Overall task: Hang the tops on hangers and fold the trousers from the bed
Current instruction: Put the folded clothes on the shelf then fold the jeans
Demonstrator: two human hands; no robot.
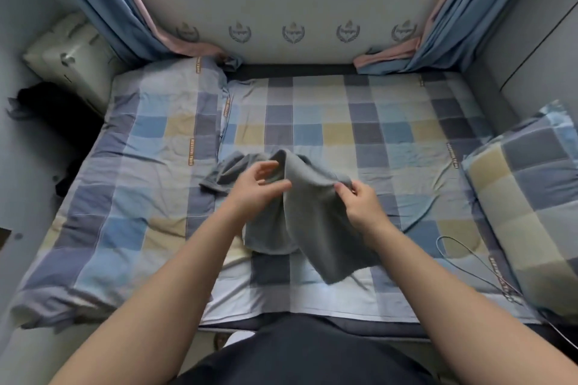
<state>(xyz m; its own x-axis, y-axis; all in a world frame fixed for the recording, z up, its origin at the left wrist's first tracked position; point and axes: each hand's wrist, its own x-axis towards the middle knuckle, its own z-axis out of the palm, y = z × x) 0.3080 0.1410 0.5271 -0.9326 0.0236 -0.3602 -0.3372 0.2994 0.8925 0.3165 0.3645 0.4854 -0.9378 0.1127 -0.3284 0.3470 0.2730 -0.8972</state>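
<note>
Your right hand [359, 200] pinches the upper edge of the grey garment [306, 216] between thumb and curled fingers, while your left hand [258, 189] is spread loose against the cloth's raised fold, fingers apart and closed on nothing that I can see. The garment is lifted between your hands over the middle of the bed [312, 131], one end drooping onto the checked sheet toward you and another part lying bunched behind your left hand. A checked quilt [140, 172] covers the bed's left side, a matching pillow [528, 203] lies at the right edge, and a thin cable [463, 251] loops just beside it.
</note>
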